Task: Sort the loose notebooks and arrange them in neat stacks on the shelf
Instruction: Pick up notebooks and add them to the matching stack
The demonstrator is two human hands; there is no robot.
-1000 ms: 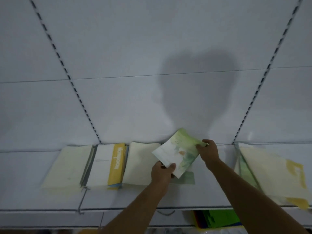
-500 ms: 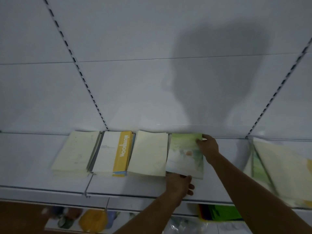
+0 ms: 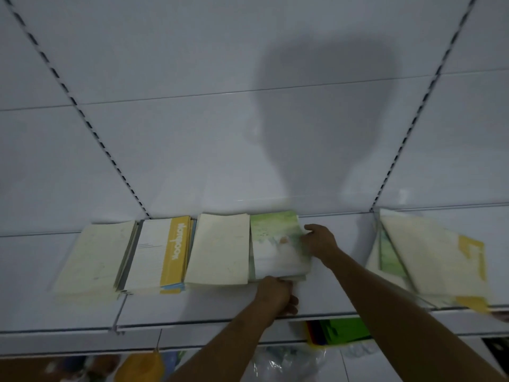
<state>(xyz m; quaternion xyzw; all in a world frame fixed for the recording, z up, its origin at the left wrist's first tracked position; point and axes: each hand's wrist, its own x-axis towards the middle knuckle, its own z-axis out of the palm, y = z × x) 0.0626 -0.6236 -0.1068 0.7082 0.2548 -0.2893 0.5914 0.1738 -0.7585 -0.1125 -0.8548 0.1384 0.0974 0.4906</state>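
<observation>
A green-and-white notebook lies flat on the white shelf, on top of a low pile, in line with three stacks to its left: a cream stack, a white-and-yellow stack and another cream stack. My left hand rests on the shelf with its fingertips against the notebook's front edge. My right hand touches the notebook's right edge with spread fingers. Neither hand lifts it.
A loose, slanted heap of cream, green and yellow notebooks lies at the right end of the shelf. The white back panel with slotted uprights rises behind. Below the shelf are green and coloured packs and plastic-wrapped goods.
The green notebook went from being held tilted above the shelf to lying flat beside the cream stack. My left hand slid to its front edge and my right hand to its right edge.
</observation>
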